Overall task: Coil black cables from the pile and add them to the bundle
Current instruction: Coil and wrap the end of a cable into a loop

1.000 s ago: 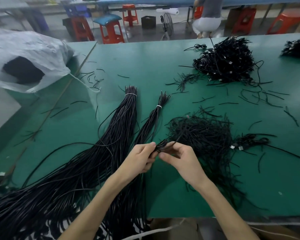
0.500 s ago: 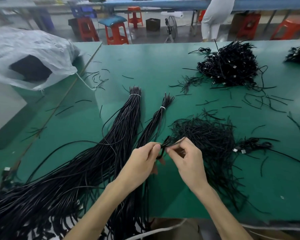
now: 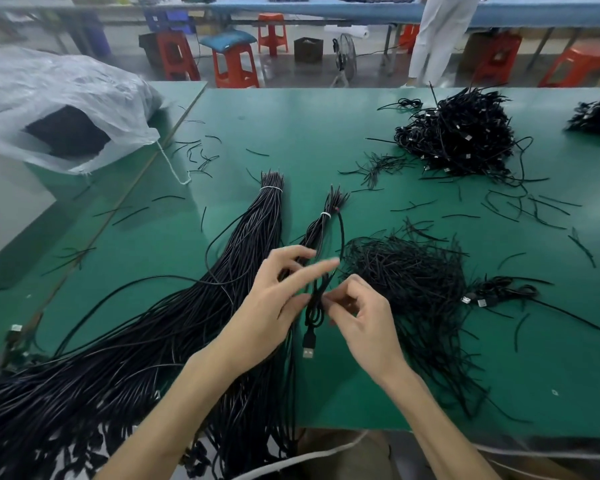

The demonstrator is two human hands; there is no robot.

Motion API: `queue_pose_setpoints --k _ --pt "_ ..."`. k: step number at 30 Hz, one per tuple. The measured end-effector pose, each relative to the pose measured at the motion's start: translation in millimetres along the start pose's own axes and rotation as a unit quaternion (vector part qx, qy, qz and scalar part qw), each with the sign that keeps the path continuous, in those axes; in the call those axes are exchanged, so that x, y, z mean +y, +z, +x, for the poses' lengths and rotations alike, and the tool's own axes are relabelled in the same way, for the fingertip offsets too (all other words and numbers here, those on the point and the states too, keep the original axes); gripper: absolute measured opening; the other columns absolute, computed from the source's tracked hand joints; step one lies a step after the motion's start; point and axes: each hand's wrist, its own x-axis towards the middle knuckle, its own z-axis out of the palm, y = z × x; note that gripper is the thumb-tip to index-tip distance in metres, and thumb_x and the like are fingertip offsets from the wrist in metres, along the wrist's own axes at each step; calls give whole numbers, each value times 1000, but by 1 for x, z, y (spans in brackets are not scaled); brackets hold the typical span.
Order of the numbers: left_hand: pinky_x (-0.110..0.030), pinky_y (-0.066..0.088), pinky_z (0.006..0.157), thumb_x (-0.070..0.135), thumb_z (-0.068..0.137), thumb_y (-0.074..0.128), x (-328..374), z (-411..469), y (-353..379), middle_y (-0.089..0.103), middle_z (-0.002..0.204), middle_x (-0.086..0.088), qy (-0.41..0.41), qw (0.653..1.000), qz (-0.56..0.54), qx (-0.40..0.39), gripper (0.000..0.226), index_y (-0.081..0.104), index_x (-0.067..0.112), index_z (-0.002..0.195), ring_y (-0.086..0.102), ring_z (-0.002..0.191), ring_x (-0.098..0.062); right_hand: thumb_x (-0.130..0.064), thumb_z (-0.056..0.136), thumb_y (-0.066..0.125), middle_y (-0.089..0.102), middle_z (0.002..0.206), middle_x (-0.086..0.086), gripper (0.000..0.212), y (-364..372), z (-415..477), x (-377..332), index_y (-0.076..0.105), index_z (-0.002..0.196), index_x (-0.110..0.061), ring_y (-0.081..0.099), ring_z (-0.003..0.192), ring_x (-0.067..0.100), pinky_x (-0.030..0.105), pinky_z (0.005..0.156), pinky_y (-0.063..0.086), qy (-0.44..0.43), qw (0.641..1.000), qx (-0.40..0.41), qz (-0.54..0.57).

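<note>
I hold one black cable above the green table. It arcs upward, and its USB plug hangs down between my hands. My right hand pinches the cable's folded strands with thumb and forefinger. My left hand is beside it with fingers stretched out and blurred, thumb close to the strands. A large sheaf of long black cables, tied with a white band, runs from the lower left. A thin tied bunch lies beside it. A heap of coiled cables sits at the far right.
A tangle of short black wire ties lies right of my hands, with two plugs at its edge. Loose ties are scattered over the table. A white plastic sack lies at the far left. Another cable heap sits at the right edge. Stools and a person stand beyond the table.
My left hand has let go and spread its fingers. The cable has come up into a tall loop with its plug now dangling, and my right hand keeps its pinch.
</note>
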Motion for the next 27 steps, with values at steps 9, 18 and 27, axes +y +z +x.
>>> queue_pose_setpoints --k 9,18,27 --pt "-26 36 102 47 101 47 0 -1 1 66 121 20 -22 996 80 -11 38 69 19 112 54 117 -2 -4 90 75 60 77 6 15 -8 -9 1 68 79 -11 62 66 21 28 64 50 22 997 3 69" --pt "-29 43 49 35 107 49 22 17 17 71 61 -1 -308 933 -177 -57 21 57 16 105 49 46 -17 -1 95 68 54 87 3 9 -9 -13 8 65 86 -3 56 68 16 26 64 51 -201 936 47 -284" --pt "-23 48 64 24 102 62 12 15 11 64 71 7 -154 968 -143 -140 18 67 22 119 57 62 -5 2 94 65 47 89 -7 22 -18 -18 18 55 81 -12 52 69 15 33 61 45 -91 983 42 -156"
